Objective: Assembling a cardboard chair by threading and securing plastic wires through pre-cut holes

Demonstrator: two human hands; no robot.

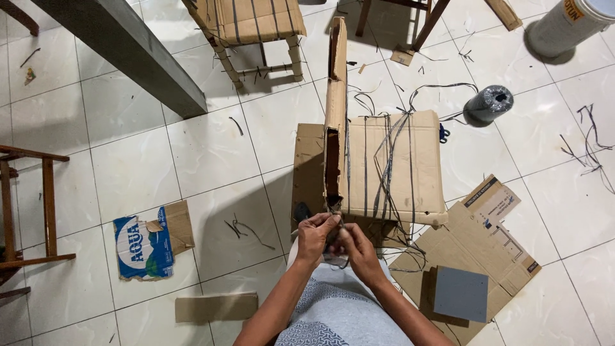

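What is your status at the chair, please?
Both hands, left and right, pinching strap at wrapped chair. Spool apart. Nothing blocking.

White tiled floor [211, 154] is carrying cardboard scraps: a blue-printed piece [144, 247], a plain strip [216, 307], flattened sheets [493, 247] with a grey square [460, 293] lying on them. A twine spool [488, 103] and loose twine bits [586, 144] are lying nearby.

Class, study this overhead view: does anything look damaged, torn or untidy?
Yes. The cardboard wrapping nearest the hands is ripped open along its edge. Loose strap offcuts litter the tiled floor, and a torn blue box flap lies crumpled at left.
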